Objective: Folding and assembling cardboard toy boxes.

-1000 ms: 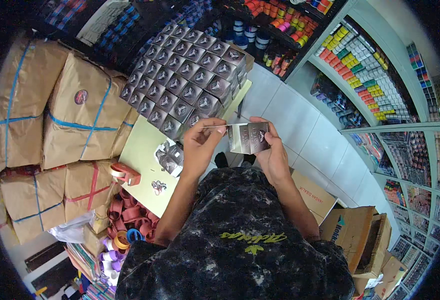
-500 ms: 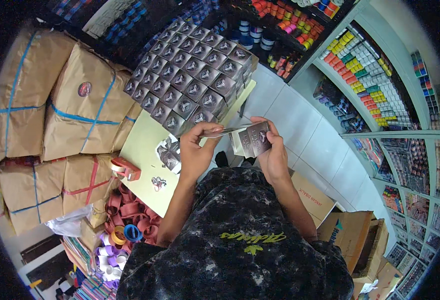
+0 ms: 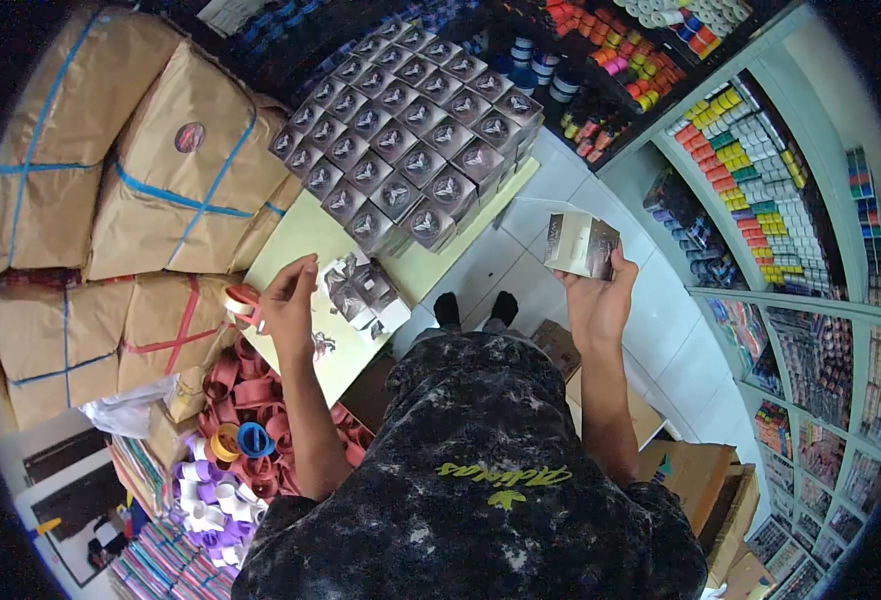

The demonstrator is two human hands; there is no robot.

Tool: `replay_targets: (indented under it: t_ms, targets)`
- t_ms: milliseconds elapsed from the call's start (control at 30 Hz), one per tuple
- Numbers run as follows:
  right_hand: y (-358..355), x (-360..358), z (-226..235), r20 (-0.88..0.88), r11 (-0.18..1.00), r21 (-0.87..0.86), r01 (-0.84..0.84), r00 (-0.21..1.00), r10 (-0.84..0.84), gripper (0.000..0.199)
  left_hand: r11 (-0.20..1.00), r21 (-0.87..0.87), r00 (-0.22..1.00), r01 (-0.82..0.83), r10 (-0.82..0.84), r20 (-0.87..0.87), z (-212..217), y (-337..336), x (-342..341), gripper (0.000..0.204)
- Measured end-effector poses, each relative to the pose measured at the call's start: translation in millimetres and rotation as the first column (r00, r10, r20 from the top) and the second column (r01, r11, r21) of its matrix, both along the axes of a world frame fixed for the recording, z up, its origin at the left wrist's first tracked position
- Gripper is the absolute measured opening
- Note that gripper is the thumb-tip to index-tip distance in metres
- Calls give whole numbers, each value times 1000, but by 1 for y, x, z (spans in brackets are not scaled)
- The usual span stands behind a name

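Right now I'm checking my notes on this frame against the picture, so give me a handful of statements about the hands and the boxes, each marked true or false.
1. The right hand holds up a small folded box. True.
2. The left hand holds a pair of scissors. False: it reaches down beside a pile of flat box blanks on the pale green board, with no scissors visible.
3. Assembled dark boxes stand in rows beyond the hands. True.
4. The two hands touch each other. False: they are well apart.
5. Brown paper parcels tied with tape are stacked on the person's left. True.
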State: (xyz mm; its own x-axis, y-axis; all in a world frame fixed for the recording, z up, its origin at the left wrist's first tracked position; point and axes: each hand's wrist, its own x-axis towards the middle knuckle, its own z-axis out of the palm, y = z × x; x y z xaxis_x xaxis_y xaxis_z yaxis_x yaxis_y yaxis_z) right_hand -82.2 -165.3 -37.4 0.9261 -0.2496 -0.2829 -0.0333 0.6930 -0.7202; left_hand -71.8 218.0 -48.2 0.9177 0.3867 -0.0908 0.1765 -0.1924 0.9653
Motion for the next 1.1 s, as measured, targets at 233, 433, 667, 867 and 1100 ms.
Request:
replay_targets:
  t_ms: [233, 433, 667, 867, 1100]
  targets:
    - [31, 10, -3, 14, 988, 36, -151, 988, 151, 48, 988, 142, 993, -66, 80, -91, -71, 63, -51, 21]
    - [45, 18, -7, 29, 966, 49, -255, 967, 254, 48, 931, 341, 972, -132, 189, -140, -102, 91, -78, 22]
    - [57, 21, -4, 8, 963, 39, -266, 964, 266, 48, 870, 441, 937, -220, 315, -154, -91, 101, -81, 31]
    - [68, 21, 1, -19, 966, 40, -256, 966, 257, 48, 837, 524, 962, -158, 250, -108, -98, 109, -73, 33]
    - [72, 14, 0, -4, 943, 43, -331, 943, 332, 48, 977, 215, 979, -15, 57, -194, -55, 50, -34, 29]
